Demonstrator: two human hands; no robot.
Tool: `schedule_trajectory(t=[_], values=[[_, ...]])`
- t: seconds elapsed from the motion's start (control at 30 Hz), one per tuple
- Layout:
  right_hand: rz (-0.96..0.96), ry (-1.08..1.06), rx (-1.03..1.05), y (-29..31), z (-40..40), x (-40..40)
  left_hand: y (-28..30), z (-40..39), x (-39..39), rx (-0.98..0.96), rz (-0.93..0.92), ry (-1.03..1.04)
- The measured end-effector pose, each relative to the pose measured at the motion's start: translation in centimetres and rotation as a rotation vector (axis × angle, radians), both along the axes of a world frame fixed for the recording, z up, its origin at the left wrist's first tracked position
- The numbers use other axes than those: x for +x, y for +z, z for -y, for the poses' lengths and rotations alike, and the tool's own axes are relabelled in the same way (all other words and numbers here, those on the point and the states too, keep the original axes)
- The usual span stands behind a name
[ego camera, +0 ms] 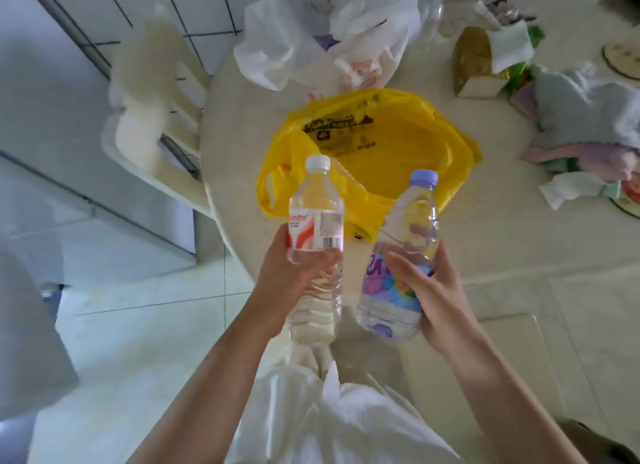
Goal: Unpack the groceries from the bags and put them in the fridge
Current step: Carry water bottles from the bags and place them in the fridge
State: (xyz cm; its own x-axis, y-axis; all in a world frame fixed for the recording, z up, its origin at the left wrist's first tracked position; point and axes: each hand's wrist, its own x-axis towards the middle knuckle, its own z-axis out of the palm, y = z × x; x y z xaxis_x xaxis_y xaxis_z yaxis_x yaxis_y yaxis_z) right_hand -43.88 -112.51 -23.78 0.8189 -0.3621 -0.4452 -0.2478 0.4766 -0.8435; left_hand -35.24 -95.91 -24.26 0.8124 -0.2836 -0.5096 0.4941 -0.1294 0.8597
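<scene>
My left hand (pixel 291 283) grips a clear water bottle (pixel 317 218) with a white cap and a red-and-white label, held upright. My right hand (pixel 429 290) grips a second water bottle (pixel 412 231) with a lilac cap and a purple-blue label, tilted slightly right. Both bottles are held above the near edge of the round pale table (pixel 485 242). Behind them an open yellow plastic bag (pixel 398 141) lies flat on the table. A crumpled white plastic bag (pixel 311 38) sits farther back. No fridge is in view.
A white plastic chair (pixel 152 110) stands left of the table against a tiled wall. A gold tissue box (pixel 478 62), folded cloths (pixel 588 117) and another bottle (pixel 431 6) sit at the table's back right. Pale tiled floor (pixel 145 308) lies at the lower left.
</scene>
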Motion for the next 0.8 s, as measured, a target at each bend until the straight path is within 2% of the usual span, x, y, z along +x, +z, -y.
schedule_trajectory(t=[0.27,0.47,0.8], values=[[-0.028,0.278,-0.151,-1.0,-2.7,-7.8,0.1,-5.1,-12.8,-0.005,0.012,0.297],[0.045,0.543,-0.126,-1.5,-6.5,-11.9,0.9,-9.1,-22.0,0.102,0.071,0.574],[0.105,0.990,-0.228,-1.6,-15.8,-14.7,0.9,-16.2,-31.7,0.215,0.072,0.920]])
